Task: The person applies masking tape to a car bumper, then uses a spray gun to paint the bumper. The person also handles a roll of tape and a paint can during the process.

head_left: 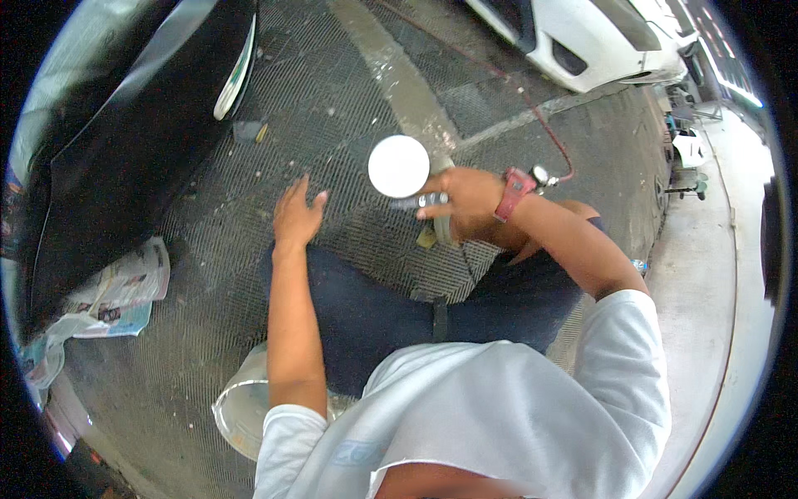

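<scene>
While the right hand (457, 200) curls its fingers around what looks like a spray gun (424, 200), the tool sits to the right of the black car panel (125, 150), well apart from it. The gun's silver body has its long axis running crosswise, its front end pointing left toward the panel's side. A round white cup (399, 166) shows its flat circular top just beside that body, on its far side.

Between the panel and the gun, the left hand (298, 212) is held out with nothing in it, fingers pointing away from the wearer and thumb spread wide. Farther to the panel's right, past the gun, a round gauge (540, 175) shows beside the red wristband (515, 193), near the end of a red hose (544, 125). Printed newspaper (137, 287) lies at the panel's near end.
</scene>
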